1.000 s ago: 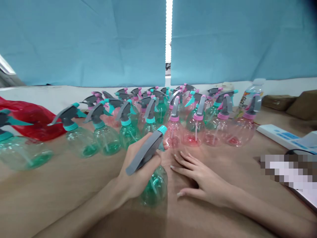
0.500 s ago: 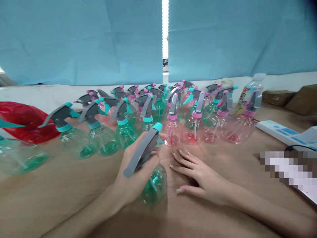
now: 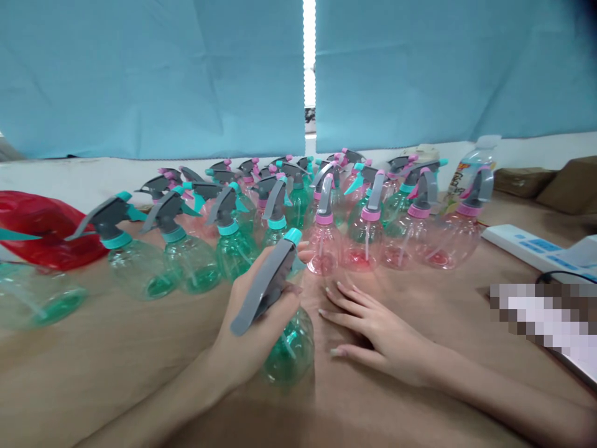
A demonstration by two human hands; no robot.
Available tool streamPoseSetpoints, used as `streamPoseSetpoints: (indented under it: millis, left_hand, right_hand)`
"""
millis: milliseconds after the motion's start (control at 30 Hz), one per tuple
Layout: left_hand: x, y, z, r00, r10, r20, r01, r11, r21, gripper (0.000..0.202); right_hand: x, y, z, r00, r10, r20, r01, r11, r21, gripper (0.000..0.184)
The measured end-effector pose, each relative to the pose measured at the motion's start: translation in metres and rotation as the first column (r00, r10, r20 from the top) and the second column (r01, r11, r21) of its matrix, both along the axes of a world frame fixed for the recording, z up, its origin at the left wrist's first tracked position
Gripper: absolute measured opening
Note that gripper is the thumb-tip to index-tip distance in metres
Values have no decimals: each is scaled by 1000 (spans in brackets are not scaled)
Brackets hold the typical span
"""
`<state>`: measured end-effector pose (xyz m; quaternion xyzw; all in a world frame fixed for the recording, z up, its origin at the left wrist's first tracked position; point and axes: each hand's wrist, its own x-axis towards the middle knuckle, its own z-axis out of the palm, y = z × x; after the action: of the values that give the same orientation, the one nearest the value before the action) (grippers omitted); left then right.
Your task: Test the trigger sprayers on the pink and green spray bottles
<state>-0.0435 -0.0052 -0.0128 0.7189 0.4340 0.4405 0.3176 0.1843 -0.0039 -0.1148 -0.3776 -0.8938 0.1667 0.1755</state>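
Note:
My left hand [image 3: 259, 323] is wrapped round the neck of a green spray bottle [image 3: 291, 351], just under its grey trigger head with a turquoise nozzle. The bottle stands upright or nearly so in front of me; its collar is hidden by my fingers. To its right, my right hand [image 3: 377, 330] rests palm down on the brown table [image 3: 396, 410], fingers spread, holding nothing. Beyond the hands stand pink spray bottles [image 3: 323, 249] with pink collars, and green spray bottles [image 3: 236, 252] with turquoise collars lie to the left of them in the same front row.
Several more spray bottles crowd behind the front row. A red plastic bag [image 3: 51, 230] lies at the left. On the right are a labelled drink bottle [image 3: 471, 168], a white power strip [image 3: 536, 246] and brown boxes [image 3: 569, 186]. A blue curtain [image 3: 163, 81] hangs behind.
Almost nothing differs. The view has shifted slightly, so the left-hand bottles appear a little further left; both hands keep their places.

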Motion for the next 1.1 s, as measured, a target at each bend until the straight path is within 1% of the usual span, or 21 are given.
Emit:
streamPoseSetpoints:
  millis: [100, 233, 367, 567, 700, 867, 1100]
  left_hand:
    - [2, 0, 3, 998, -46, 36, 48, 997, -61, 34]
    - [5, 0, 7, 998, -44, 37, 47, 995, -87, 36]
    - [5, -1, 9, 999, -32, 24, 34, 995, -89, 36]
    - [5, 0, 7, 999, -43, 19, 44, 996, -73, 35]
    - [6, 0, 9, 999, -48, 22, 50, 994, -94, 34]
    - [4, -3, 9, 999, -49, 15, 50, 998, -50, 31]
    - [5, -2, 8, 1000, -20, -8, 20, 998, -55, 30]
  right_hand:
    - [0, 0, -1, 1000, 0, -16, 0, 1000, -2, 60]
    - [0, 0, 0, 1000, -1, -13, 1, 1000, -14, 60]
    - [0, 0, 1, 1000, -6, 13, 6, 1000, -18, 61]
    - [0, 0, 1, 1000, 0, 7, 0, 1000, -9, 60]
    - [0, -1, 1, 1000, 0, 7, 0, 1000, -12, 60]
    - [0, -1, 1, 1000, -6, 7, 6, 1000, -22, 61]
    - [1, -1, 1, 1000, 2, -14, -2, 1000, -18, 60]
